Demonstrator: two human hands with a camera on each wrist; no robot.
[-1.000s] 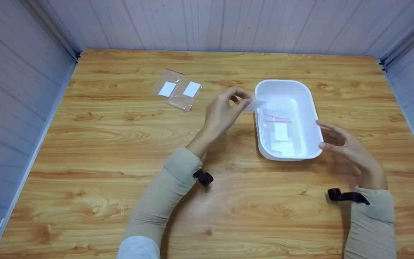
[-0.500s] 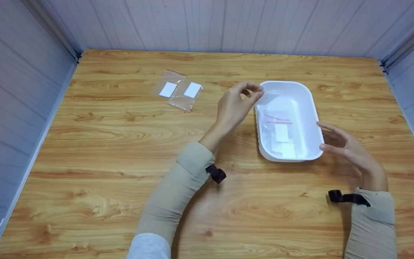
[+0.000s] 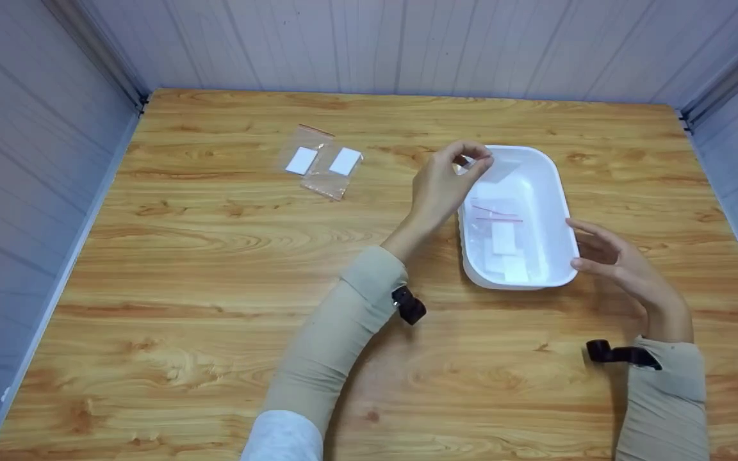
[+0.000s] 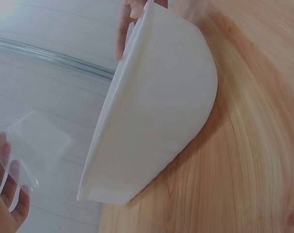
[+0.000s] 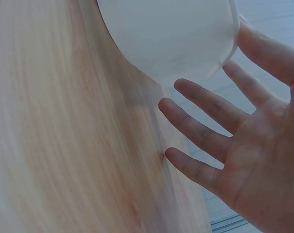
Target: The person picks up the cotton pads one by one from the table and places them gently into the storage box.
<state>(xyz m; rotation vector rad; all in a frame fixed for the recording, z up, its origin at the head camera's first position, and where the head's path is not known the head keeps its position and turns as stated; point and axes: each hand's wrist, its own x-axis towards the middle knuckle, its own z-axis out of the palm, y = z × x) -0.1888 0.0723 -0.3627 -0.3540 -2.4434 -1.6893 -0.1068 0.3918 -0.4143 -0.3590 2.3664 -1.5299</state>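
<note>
In the head view my left hand (image 3: 442, 186) is over the far left rim of a white plastic tub (image 3: 539, 211). Its thumb and fingers pinch a clear zip bag, and the left wrist view shows this bag (image 4: 42, 138) with a pale flat piece inside. At the tub's right side is my right hand (image 3: 635, 272), thumb and a fingertip against the rim. The right wrist view shows the other fingers (image 5: 200, 128) spread and nearly straight below the tub. Several similar bags (image 3: 503, 238) with white pieces lie in the tub, overlapping near its front left.
Two more clear bags with white rectangles, a left bag (image 3: 302, 160) and a right bag (image 3: 345, 161), overlap on the wooden table (image 3: 202, 269) at the back left. Pale panel walls (image 3: 369, 48) enclose the table's back and sides.
My left hand has moved right with the bag, from outside the tub's left edge to above its far left corner. The right hand stays at the rim.
</note>
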